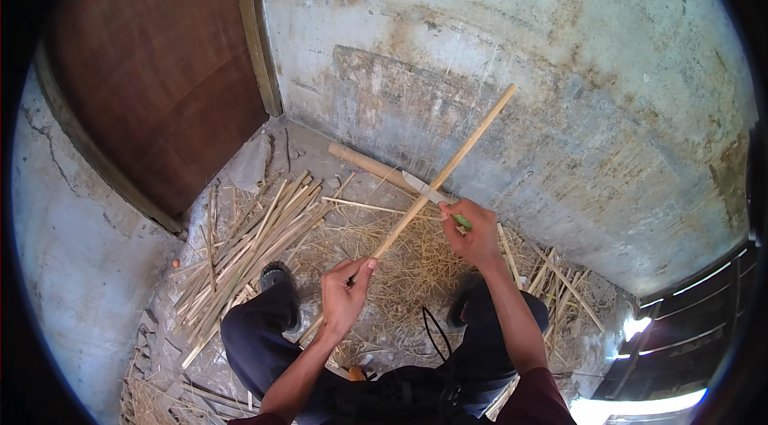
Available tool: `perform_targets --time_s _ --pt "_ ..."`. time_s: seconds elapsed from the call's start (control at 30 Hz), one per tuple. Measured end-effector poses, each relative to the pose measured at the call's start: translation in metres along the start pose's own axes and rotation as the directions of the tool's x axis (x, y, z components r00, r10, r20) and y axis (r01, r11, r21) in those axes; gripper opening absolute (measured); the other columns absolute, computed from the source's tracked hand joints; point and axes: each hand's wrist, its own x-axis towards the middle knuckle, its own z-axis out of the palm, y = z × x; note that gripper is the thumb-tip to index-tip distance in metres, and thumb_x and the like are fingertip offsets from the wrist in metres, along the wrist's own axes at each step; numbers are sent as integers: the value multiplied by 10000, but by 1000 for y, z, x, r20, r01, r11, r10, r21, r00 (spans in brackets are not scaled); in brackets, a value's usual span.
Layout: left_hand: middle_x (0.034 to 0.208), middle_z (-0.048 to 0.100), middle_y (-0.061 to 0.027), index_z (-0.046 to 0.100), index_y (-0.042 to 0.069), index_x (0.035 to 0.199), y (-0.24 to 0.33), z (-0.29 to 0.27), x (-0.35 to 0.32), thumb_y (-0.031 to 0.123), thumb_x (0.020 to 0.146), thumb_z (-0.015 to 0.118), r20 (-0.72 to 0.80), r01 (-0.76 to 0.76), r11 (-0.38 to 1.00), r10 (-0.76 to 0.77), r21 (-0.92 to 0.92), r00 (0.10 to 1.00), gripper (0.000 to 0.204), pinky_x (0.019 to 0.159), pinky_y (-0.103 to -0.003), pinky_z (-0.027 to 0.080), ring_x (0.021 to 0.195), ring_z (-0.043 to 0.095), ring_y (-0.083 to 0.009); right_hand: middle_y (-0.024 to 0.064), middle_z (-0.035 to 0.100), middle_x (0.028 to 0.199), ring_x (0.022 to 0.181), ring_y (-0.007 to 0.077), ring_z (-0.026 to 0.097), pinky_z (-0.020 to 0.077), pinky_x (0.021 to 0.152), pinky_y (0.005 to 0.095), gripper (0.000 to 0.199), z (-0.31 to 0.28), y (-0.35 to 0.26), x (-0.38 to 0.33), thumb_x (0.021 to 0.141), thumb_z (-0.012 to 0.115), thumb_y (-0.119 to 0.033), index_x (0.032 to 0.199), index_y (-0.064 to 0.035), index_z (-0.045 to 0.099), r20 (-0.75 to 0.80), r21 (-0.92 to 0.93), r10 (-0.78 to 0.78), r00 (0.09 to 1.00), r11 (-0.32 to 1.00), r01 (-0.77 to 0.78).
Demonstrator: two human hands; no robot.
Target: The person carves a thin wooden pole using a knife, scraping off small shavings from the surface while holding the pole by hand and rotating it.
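My left hand (344, 297) is closed round the lower part of a long, pale, split stick (475, 138), which looks like bamboo. The stick slants up and away to the right, its far end in front of the wall. In my right hand (474, 234) is a knife (422, 187) with a green handle, mostly covered by my fingers. Its light blade points up and left and crosses the stick near its middle. Whether the edge bites into the stick I cannot tell.
Thin shavings (400, 265) cover the floor between my feet. Several split strips (248, 265) lie heaped at the left, with more strips (564, 289) at the right. A thicker pole (360, 161) lies along the wall (512, 33). A pale plastic bag (253, 161) rests near the brown door (160, 65).
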Motion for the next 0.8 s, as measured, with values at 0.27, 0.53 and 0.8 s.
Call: perform_targets --time_s 0.27,0.53,0.8 --pt "729 673 -145 844 12 1120 -5 5 -18 195 1028 794 79 -29 997 24 66 997 212 576 -376 415 588 545 -198 48 714 816 709 50 549 511 729 273 84 -60 80 25 1007 733 -47 972 -26 660 -350 180 198 916 973 -142" --pt "892 777 -187 839 4 1090 -11 5 -24 208 1041 776 153 23 998 -31 54 988 219 680 -389 526 743 721 -291 16 645 764 719 47 496 424 647 264 58 -73 93 17 1022 700 -65 997 -23 669 -332 80 242 912 970 -228" --pt "879 776 -192 821 7 1077 -18 -2 -24 252 1107 677 207 37 990 -65 135 976 286 674 -396 533 710 719 -307 134 757 846 632 151 658 508 613 314 62 -49 49 3 1016 725 -84 1028 -30 695 -196 -20 197 961 979 -205"
